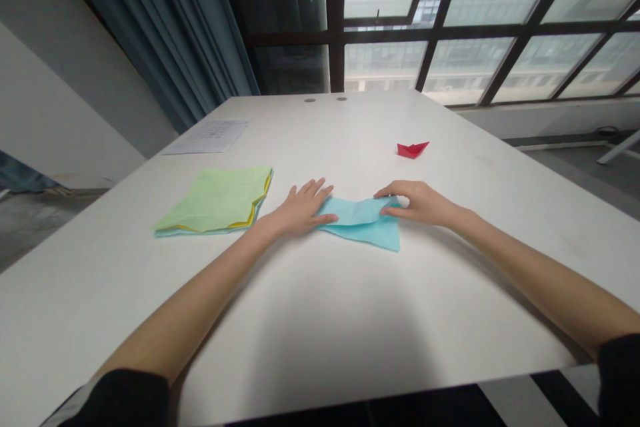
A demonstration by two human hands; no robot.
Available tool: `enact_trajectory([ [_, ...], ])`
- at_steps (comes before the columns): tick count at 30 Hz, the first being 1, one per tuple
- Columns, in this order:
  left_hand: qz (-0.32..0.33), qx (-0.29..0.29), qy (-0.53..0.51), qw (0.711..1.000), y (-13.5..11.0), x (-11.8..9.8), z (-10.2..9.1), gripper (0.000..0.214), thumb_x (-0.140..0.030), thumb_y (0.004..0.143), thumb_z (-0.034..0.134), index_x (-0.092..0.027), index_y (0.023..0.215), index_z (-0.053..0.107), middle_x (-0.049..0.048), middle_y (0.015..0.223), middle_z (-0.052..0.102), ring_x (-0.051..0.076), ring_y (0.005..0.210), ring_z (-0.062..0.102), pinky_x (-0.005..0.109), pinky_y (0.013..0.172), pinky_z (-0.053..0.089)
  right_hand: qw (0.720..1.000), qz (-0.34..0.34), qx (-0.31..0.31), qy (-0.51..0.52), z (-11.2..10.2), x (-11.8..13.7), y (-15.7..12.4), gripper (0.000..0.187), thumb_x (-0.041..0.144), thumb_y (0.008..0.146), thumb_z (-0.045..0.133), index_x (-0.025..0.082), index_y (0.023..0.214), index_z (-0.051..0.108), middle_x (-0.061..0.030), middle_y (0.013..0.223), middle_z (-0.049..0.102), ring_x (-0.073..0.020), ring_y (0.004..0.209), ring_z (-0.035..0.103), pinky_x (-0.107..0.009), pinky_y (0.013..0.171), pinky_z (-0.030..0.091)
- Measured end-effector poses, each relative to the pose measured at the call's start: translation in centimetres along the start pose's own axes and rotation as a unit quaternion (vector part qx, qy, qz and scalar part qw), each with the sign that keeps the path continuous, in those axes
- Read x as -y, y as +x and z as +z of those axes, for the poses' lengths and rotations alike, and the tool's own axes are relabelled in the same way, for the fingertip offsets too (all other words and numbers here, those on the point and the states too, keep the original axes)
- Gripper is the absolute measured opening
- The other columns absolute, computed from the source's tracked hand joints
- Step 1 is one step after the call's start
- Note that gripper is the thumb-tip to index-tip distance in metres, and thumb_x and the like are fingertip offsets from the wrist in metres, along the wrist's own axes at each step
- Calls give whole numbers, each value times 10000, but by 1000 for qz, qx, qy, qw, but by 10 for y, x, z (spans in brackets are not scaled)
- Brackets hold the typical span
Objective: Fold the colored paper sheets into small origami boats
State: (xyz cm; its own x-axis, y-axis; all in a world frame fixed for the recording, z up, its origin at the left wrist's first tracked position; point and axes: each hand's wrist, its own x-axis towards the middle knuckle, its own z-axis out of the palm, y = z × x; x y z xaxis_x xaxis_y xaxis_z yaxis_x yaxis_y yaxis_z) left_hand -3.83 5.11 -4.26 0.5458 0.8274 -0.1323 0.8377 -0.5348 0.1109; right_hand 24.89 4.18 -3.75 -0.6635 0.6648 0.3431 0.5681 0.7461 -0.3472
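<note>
A light blue sheet of paper point(357, 212), partly folded over on itself, lies on the white table point(320, 307) between my hands. Its upper layer is raised a little, and the lower layer spreads out toward me at the right. My left hand point(304, 208) rests flat on the sheet's left end with its fingers spread. At the right end, my right hand point(413, 203) pinches the paper's edge between thumb and fingers.
Left of my hands lies a stack of green, yellow and blue paper point(220, 197). A small red folded paper boat point(413, 149) sits farther back on the right. A printed sheet point(210, 136) lies at the far left, near a blue curtain point(175, 27). Windows stand behind the table.
</note>
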Motion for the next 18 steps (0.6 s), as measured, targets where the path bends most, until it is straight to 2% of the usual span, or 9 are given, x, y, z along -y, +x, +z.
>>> enact_trajectory([
  [2,1,-92,5,996,2,-2,-4,691,-601,868,299,-177,1411,257,142,1507,182,312,1368,171,522,1074,161,996,71,-36,45,5,-2,2,307,421,780,599,208,997,642,-55,958,682,-178,772,613,-307,699,480],
  [5,9,-219,5,976,3,-7,-10,598,-539,893,304,-178,1370,312,143,1452,295,291,1324,255,478,1068,187,971,187,-92,114,13,-8,6,366,495,714,634,208,941,650,-35,835,675,-163,660,585,-294,599,473],
  [8,10,-290,13,957,1,-15,-12,522,-472,900,335,-183,1334,356,145,1396,355,286,1271,318,453,1035,240,942,257,-114,184,19,-15,10,408,531,685,631,180,893,647,-27,726,647,-151,603,558,-273,530,439],
  [10,17,-286,30,958,-1,-20,-11,464,-422,898,358,-171,1283,425,151,1319,424,285,1188,398,436,978,302,929,289,-109,202,20,-21,11,408,530,687,621,162,862,648,-29,682,634,-146,594,551,-262,522,420],
  [12,33,-247,48,967,-1,-24,-7,412,-392,901,362,-163,1215,498,146,1215,491,273,1081,471,418,907,352,926,313,-97,186,20,-26,10,393,522,700,607,157,836,650,-34,670,634,-152,611,560,-266,550,422],
  [15,71,-171,64,981,-1,-29,1,384,-395,912,346,-188,1167,546,123,1137,532,251,997,515,399,851,373,927,335,-98,138,19,-35,8,352,481,735,585,161,870,644,-56,779,669,-170,681,595,-289,637,447],
  [18,108,-114,74,985,0,-31,8,383,-419,918,335,-244,1190,540,102,1158,534,243,1003,527,395,851,365,927,332,-140,100,20,-42,7,350,430,785,532,169,1005,609,-70,916,673,-172,721,608,-310,698,460],
])
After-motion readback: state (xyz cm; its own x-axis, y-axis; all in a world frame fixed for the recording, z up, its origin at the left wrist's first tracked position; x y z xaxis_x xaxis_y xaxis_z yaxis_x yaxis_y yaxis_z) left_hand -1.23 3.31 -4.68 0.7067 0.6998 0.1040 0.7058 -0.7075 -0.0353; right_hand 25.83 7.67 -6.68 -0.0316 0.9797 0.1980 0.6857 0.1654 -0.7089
